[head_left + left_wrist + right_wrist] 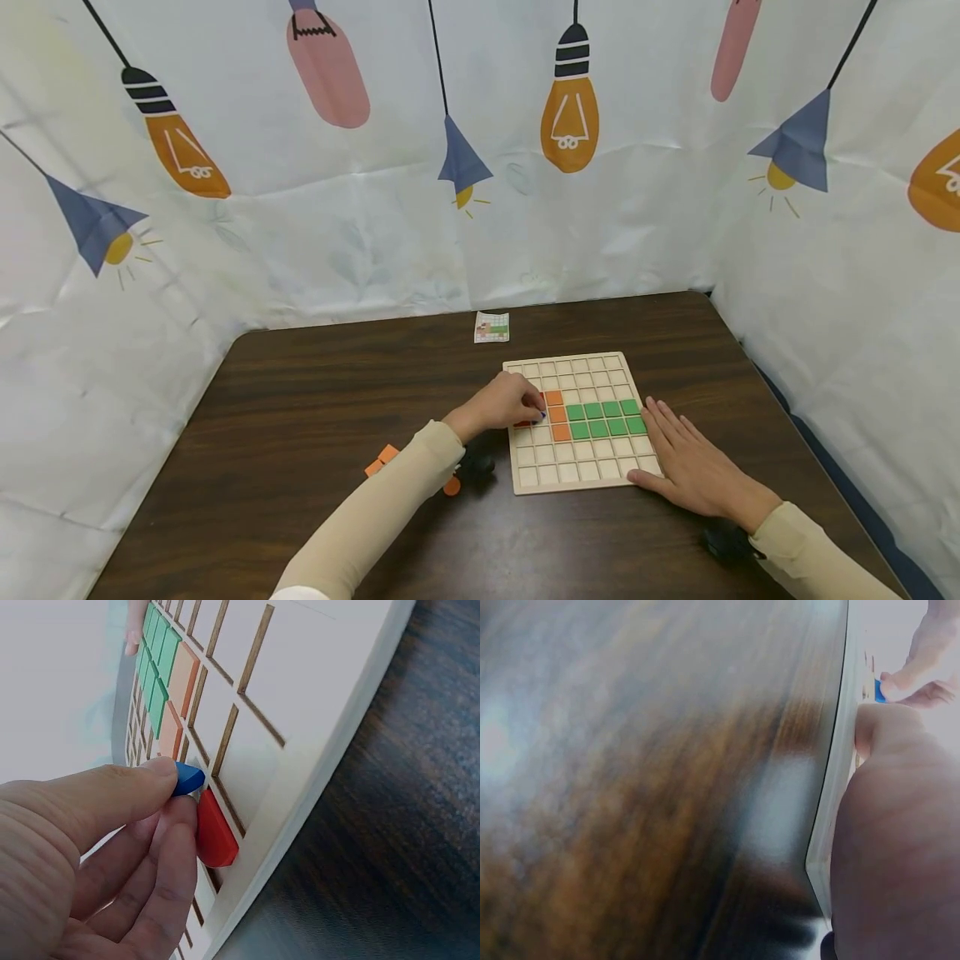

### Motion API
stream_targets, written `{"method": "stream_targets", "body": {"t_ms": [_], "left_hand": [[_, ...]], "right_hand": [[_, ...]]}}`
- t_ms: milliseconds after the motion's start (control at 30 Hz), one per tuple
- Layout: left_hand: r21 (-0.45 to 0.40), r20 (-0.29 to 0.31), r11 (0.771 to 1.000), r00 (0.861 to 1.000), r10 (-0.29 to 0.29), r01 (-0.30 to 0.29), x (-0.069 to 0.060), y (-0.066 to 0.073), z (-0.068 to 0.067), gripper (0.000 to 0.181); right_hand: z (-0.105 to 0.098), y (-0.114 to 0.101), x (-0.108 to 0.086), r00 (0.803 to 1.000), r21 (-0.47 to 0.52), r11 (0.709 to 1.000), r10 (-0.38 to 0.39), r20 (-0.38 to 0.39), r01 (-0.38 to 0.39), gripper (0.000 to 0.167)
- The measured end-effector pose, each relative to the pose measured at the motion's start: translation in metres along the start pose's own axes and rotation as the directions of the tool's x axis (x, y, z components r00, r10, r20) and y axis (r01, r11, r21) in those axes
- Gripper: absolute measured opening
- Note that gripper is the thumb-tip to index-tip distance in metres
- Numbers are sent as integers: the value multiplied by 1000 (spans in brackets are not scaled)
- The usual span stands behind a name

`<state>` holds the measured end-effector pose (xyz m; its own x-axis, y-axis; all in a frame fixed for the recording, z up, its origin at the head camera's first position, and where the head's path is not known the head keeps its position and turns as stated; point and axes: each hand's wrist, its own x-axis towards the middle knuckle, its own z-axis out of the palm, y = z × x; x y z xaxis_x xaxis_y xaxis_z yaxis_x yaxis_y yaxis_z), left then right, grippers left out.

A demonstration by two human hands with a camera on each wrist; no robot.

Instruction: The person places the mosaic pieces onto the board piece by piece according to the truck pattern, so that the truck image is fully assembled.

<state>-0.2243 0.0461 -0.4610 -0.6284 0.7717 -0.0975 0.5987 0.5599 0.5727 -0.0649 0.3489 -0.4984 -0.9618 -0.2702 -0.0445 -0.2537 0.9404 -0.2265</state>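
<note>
A wooden grid board lies on the table. Between thumb and fingers, my left hand pinches a small blue tile over the board's left part, close beside a red tile with a rounded end. Orange tiles fill a short column, and two rows of green tiles run right from it. My right hand rests with straight fingers along the board's right edge, thumb at its lower right corner. The left hand partly hides the red tiles in the head view.
A small printed card with a coloured grid lies near the table's far edge. Loose orange pieces and an orange round piece sit left of the board, partly covered by the left sleeve. A patterned white cloth hangs behind the table.
</note>
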Motion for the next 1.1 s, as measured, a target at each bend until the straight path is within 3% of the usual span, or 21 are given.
{"method": "stream_targets", "body": {"t_ms": [400, 633, 900, 1100], "left_hand": [[45, 16, 999, 1000, 9, -10, 2, 2, 0, 10], [48, 9, 999, 1000, 3, -3, 2, 3, -1, 9], [42, 16, 999, 1000, 13, -14, 3, 4, -2, 8], [58, 9, 998, 1000, 23, -24, 2, 2, -2, 10]], "right_hand": [[0, -1, 0, 1000, -3, 1000, -15, -22, 15, 100], [1, -1, 1, 1000, 11, 1000, 12, 16, -13, 103], [0, -2, -1, 1000, 10, 1000, -7, -17, 7, 100], [-1, -2, -1, 1000, 20, 1000, 3, 7, -3, 99]]}}
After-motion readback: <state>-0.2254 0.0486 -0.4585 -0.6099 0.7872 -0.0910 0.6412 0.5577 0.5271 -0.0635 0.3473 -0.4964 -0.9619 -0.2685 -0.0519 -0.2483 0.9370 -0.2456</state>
